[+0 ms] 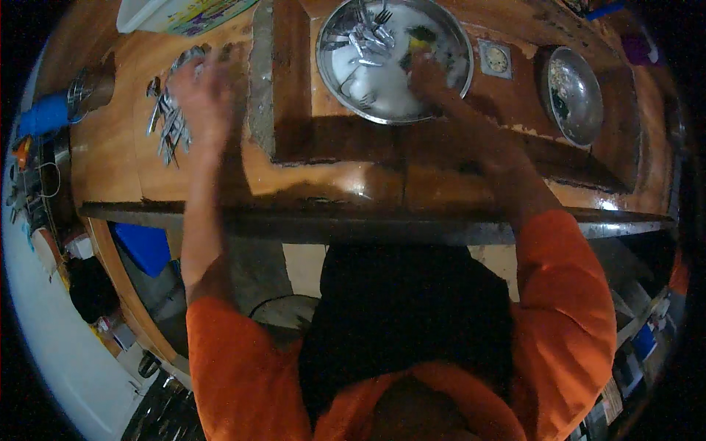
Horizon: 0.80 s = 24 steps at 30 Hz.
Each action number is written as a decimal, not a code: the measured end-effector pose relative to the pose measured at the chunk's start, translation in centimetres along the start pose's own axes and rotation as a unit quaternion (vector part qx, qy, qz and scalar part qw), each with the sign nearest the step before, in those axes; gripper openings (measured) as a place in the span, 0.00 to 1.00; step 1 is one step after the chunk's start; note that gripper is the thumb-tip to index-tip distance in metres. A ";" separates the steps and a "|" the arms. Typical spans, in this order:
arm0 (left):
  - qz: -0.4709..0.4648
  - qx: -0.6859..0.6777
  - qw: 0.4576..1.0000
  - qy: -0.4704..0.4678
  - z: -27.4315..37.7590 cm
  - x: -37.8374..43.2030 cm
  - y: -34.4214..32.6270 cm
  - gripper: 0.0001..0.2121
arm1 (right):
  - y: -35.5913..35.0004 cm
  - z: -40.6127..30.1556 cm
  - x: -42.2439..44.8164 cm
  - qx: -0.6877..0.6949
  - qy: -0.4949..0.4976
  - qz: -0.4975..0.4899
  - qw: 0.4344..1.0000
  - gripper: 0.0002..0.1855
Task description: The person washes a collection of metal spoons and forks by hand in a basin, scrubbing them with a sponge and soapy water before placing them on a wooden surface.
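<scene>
My left hand [201,82], blurred, is over the upper end of a pile of metal cutlery [174,127] on the tiled counter at the left; whether its fingers hold a piece cannot be made out. My right hand [430,74] reaches into a large round metal basin [386,119] of whitish, sudsy water. A yellow and green sponge [422,39] shows at its fingertips. Forks and other cutlery [369,38] lie heaped in the basin's upper left, with more pieces partly under the suds.
Right of the basin, a small square drain cover [496,59] and a tilted metal bowl [587,96] with food scraps lie in the sunken sink area. A translucent plastic tub [160,16] stands at the upper left. A raised ledge [261,82] separates cutlery pile and basin. The counter's front edge [353,227] runs before me.
</scene>
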<state>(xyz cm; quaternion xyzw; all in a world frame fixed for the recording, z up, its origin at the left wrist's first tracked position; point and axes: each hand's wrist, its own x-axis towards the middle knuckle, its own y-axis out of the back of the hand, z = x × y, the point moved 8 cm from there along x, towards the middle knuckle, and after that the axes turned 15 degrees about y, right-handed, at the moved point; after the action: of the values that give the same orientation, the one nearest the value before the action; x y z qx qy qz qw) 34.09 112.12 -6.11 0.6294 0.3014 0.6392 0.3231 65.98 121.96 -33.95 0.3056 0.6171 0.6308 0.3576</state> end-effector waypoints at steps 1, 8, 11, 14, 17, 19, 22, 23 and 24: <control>-0.049 -0.102 0.993 -0.019 3.4 0.3 -1.9 0.14 | 0.0 0.6 0.3 0.085 -0.031 -0.027 0.996 0.26; -0.165 -0.139 0.946 -0.243 20.7 -6.2 -18.4 0.20 | 4.2 -0.3 0.6 0.015 0.057 -0.057 0.997 0.25; -0.224 -0.054 0.936 -0.267 23.7 -5.2 -21.4 0.23 | 4.4 1.6 -1.1 -0.006 0.051 -0.040 0.998 0.29; -0.332 0.023 0.908 -0.254 24.9 -4.5 -23.7 0.24 | 8.1 2.4 -1.0 -0.121 0.061 -0.190 0.972 0.28; -0.382 0.047 0.893 -0.232 26.1 -4.4 -25.5 0.20 | 12.8 4.5 -1.8 -0.067 0.037 -0.010 0.997 0.27; -0.383 0.041 0.889 -0.246 26.8 -4.9 -25.5 0.18 | 13.9 5.4 -2.3 -0.020 0.015 -0.024 0.999 0.26; -0.372 0.029 0.877 -0.304 27.2 -5.8 -24.2 0.18 | 13.0 6.7 -3.6 0.099 -0.011 -0.029 0.995 0.26; -0.397 0.023 0.864 -0.308 27.3 -5.9 -24.0 0.18 | 12.1 7.1 -4.1 0.169 -0.016 -0.022 0.985 0.27; -0.421 0.016 0.852 -0.312 27.5 -6.0 -23.8 0.18 | 11.0 7.5 -4.6 0.168 -0.022 -0.021 0.985 0.27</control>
<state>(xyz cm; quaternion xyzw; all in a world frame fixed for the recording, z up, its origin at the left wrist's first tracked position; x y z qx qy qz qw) 62.35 121.24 -27.92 0.6136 0.4311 0.2071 0.6283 73.97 122.55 -22.37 0.3622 0.7127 0.5034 0.3277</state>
